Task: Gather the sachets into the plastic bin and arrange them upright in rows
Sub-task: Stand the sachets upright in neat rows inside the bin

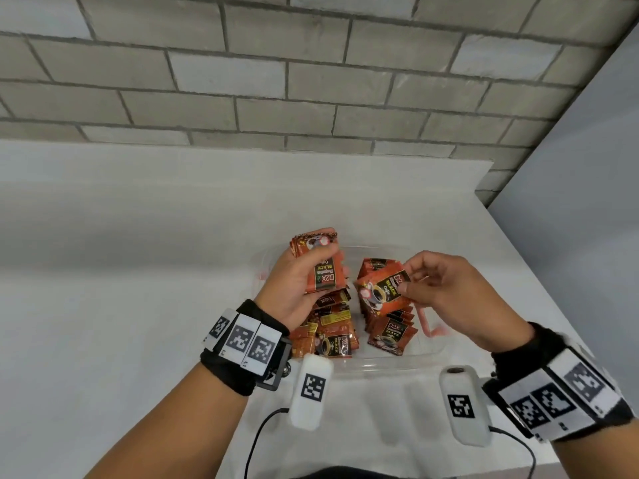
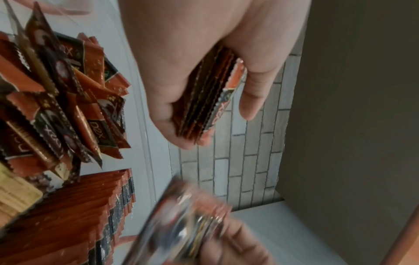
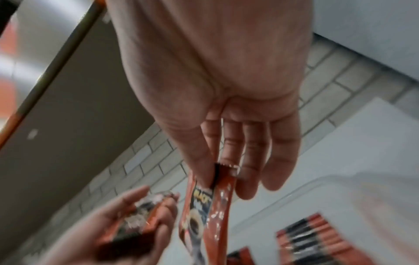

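- Sachets [image 1: 390, 335] nearest you stand packed in a row at the right of the plastic bin [image 1: 397, 361], with a looser, leaning jumble [image 1: 328, 326] to their left; both lie below your hands.
- Your right hand [image 1: 446, 292] pinches a single sachet [image 1: 382, 288] by its corner between thumb and fingertips, above the row.
- Your left hand [image 1: 294, 288] is curled round a squared-up stack [image 1: 323, 267], thumb across its face, just above the jumble.
- Judging by the look, these are light, thin, glossy foil packets: floppy alone and slippery against each other, stiffer as a stack. Grip them by the crimped edges and keep the stack squeezed flat.
- Beyond the bin, the white worktop [image 1: 138, 236] runs to a brick wall [image 1: 242, 81].
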### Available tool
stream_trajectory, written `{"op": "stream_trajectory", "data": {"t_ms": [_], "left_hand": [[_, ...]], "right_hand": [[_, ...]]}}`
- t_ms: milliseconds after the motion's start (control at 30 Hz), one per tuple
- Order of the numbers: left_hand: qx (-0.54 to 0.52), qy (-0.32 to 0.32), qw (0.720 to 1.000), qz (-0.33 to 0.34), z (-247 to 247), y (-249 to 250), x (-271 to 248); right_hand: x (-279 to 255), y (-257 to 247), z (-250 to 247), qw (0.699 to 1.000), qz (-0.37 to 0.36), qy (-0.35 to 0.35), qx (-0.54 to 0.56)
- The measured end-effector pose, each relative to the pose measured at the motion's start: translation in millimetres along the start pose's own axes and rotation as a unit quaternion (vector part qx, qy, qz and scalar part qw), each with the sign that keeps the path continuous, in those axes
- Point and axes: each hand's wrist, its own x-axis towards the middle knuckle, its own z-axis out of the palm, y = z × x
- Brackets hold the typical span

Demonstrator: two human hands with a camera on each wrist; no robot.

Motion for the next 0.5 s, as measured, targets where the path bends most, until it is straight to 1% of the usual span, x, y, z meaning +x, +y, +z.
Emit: {"op": "stream_trajectory", "data": {"t_ms": [33,100,200,300,433,500], "left_hand": [[-0.004,0.006,1.000,-0.002,-3.1,1.4,0.4],[-0.010,0.016,1.000,-0.010,-8.5,1.9,0.6],[-0.007,0.027,0.999,-0.020,-12.2,0.3,0.2],[-0.007,0.026,0.999,-0.032,-13.6,-2.3,-0.7],[-0.011,0.024,0.999,-0.037,-14.1,-4.3,-1.9],[-0.013,0.024,0.999,-0.039,-14.4,-4.5,-2.3]], "right_hand": [[-0.5,6.2,-2.0,0.997,-0.002,-0.006,-0.077],[-1.5,19.4,-0.9,0.980,-0.003,-0.041,-0.194],[-2.7,34.2,8.3,0.947,-0.016,-0.096,-0.305],[-0.5,45.3,17.2,0.925,-0.034,-0.117,-0.359],[1.5,49.2,26.8,0.897,-0.047,-0.123,-0.423],[3.1,49.0,29.3,0.888,-0.048,-0.128,-0.439]]}}
